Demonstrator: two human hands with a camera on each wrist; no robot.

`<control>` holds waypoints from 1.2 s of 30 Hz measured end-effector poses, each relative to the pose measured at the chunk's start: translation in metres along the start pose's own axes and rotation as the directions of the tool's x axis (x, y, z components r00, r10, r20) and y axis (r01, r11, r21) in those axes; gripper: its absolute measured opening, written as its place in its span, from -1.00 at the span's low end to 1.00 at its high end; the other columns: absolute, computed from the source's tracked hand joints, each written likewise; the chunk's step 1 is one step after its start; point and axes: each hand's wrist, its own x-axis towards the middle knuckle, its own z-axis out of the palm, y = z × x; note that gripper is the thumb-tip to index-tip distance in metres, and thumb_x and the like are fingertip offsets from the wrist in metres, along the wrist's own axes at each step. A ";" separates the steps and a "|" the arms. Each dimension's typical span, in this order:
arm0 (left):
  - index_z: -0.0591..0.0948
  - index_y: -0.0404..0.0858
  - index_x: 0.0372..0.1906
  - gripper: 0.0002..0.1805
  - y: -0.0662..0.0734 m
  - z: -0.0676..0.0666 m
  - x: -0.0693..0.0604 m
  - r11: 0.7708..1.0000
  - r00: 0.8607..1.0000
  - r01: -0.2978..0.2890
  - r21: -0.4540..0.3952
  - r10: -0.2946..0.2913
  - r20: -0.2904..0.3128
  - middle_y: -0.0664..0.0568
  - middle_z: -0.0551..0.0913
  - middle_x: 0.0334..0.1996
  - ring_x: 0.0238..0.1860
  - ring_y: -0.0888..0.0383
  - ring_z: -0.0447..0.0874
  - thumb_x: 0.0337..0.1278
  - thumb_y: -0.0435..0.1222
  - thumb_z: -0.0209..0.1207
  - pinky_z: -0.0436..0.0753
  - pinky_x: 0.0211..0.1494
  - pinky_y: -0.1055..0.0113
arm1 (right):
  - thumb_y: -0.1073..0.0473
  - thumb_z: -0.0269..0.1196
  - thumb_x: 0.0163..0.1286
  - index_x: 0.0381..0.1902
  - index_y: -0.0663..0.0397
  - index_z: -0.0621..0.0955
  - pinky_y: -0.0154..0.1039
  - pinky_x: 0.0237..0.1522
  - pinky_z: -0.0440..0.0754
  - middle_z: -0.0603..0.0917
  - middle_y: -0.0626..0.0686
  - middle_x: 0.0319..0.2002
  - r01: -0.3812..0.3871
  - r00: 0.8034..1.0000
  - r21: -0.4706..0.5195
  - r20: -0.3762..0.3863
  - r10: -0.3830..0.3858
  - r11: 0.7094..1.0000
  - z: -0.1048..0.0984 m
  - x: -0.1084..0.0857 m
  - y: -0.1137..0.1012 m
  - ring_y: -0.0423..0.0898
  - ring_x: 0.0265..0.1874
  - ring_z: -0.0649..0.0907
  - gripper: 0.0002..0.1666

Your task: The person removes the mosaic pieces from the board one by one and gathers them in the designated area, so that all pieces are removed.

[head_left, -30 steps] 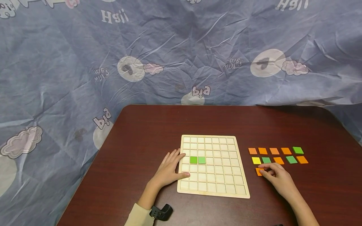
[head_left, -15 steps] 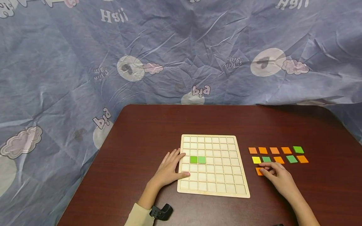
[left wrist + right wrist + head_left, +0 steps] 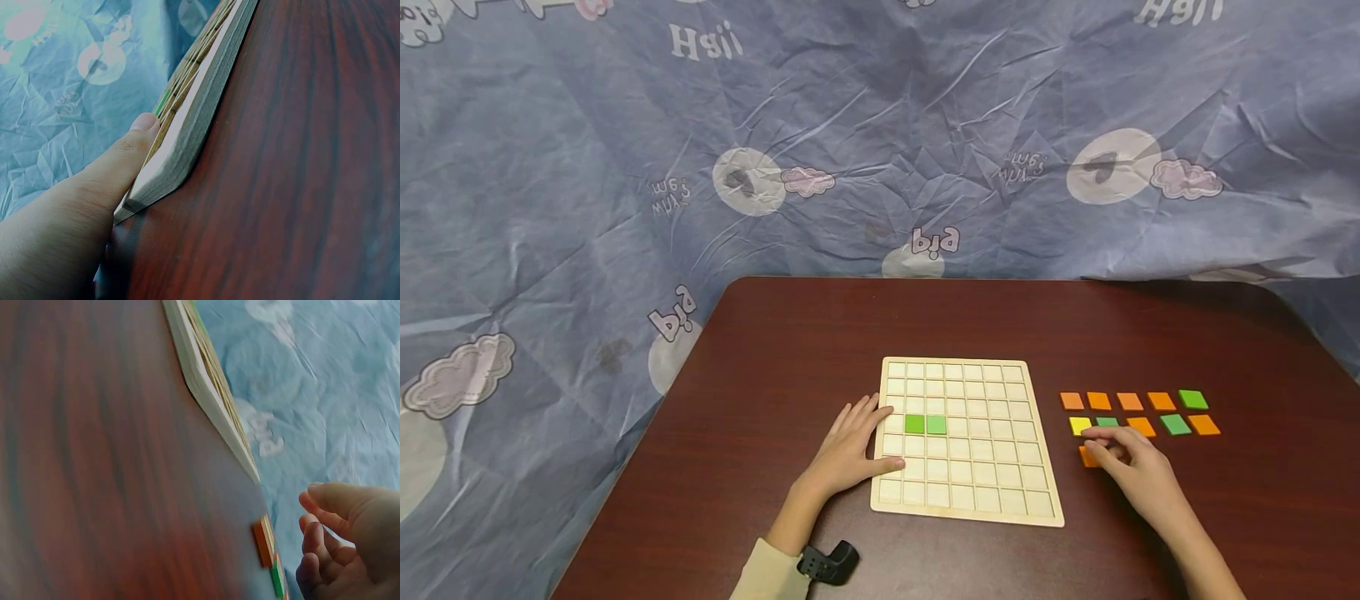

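The left hand lies along the left side of a wooden grid board, fingers spread. Its thumb and a fingertip rest on the board; the left wrist view shows the thumb over the rim. Two green square tiles sit side by side in the grid. The right hand hovers above an orange tile, partly covering it. In the right wrist view its fingers are loosely bent, with thumb and forefinger close together and nothing visible between them.
Right of the board, rows of loose tiles lie on the dark wooden table: several orange, a yellow tile and green ones such as this tile. A patterned blue cloth hangs behind the table.
The right hand's thumb and forefinger have lifted slightly off the near orange tile and shifted towards the yellow one. The left hand and the board have stayed put.
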 end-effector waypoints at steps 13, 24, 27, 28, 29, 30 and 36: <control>0.17 0.03 0.36 -0.12 -0.001 0.001 0.000 1.000 1.000 -0.005 0.001 0.005 0.001 0.05 0.00 0.44 0.46 0.12 -0.14 -0.09 0.28 0.09 -0.16 0.47 0.07 | 0.13 0.22 0.24 -0.23 0.09 0.63 -0.45 -0.56 0.35 0.49 -0.04 -0.43 0.082 0.991 0.100 0.101 -0.093 0.992 0.035 0.011 -0.061 -0.33 -0.54 0.35 -0.80; 0.19 0.01 0.35 -0.12 0.000 0.001 0.001 1.000 1.000 -0.010 -0.003 0.010 -0.005 0.02 0.02 0.43 0.45 0.09 -0.12 -0.10 0.27 0.11 -0.13 0.47 0.04 | 0.17 0.22 0.24 -0.22 0.04 0.63 -0.45 -0.46 0.41 0.51 -0.11 -0.41 0.139 0.970 0.135 0.184 -0.162 0.981 0.075 0.026 -0.105 -0.30 -0.48 0.41 -0.84; 0.20 0.01 0.34 -0.13 0.000 0.001 0.001 1.000 1.000 -0.007 -0.005 0.007 -0.011 0.02 0.03 0.43 0.45 0.07 -0.10 -0.10 0.27 0.11 -0.12 0.46 0.03 | 0.16 0.21 0.24 -0.20 0.04 0.62 -0.44 -0.44 0.42 0.52 -0.09 -0.38 0.127 0.965 0.157 0.208 -0.159 0.979 0.086 0.030 -0.111 -0.26 -0.45 0.42 -0.82; 0.20 0.01 0.34 -0.13 0.000 0.001 0.001 1.000 1.000 -0.004 -0.006 0.004 -0.011 0.02 0.03 0.43 0.45 0.08 -0.10 -0.10 0.28 0.10 -0.12 0.46 0.03 | 0.16 0.21 0.24 -0.19 0.04 0.62 -0.44 -0.44 0.42 0.53 -0.09 -0.38 0.122 0.964 0.162 0.215 -0.156 0.979 0.090 0.031 -0.113 -0.25 -0.45 0.43 -0.82; 0.20 0.00 0.34 -0.13 0.000 0.001 0.001 1.000 1.000 -0.002 -0.008 0.002 -0.010 0.02 0.03 0.43 0.45 0.08 -0.11 -0.10 0.28 0.10 -0.12 0.46 0.04 | 0.16 0.21 0.24 -0.19 0.05 0.62 -0.44 -0.43 0.43 0.53 -0.09 -0.37 0.114 0.963 0.169 0.224 -0.151 0.979 0.093 0.032 -0.114 -0.24 -0.44 0.44 -0.81; 0.21 0.00 0.34 -0.13 0.000 0.001 0.001 1.000 1.000 -0.001 -0.009 0.000 -0.010 0.02 0.03 0.43 0.45 0.08 -0.11 -0.10 0.28 0.10 -0.13 0.46 0.04 | 0.16 0.21 0.24 -0.18 0.06 0.62 -0.44 -0.42 0.44 0.53 -0.08 -0.37 0.107 0.962 0.175 0.230 -0.146 0.979 0.096 0.033 -0.114 -0.23 -0.43 0.44 -0.81; 0.19 0.01 0.35 -0.12 0.001 0.001 0.001 1.000 1.000 0.010 -0.016 -0.010 0.001 0.04 0.02 0.43 0.46 0.11 -0.13 -0.10 0.28 0.09 -0.15 0.47 0.07 | 0.16 0.23 0.22 -0.19 0.06 0.62 -0.43 -0.38 0.45 0.54 -0.08 -0.36 0.089 0.967 0.173 0.223 -0.127 0.981 0.107 0.036 -0.114 -0.23 -0.42 0.45 -0.80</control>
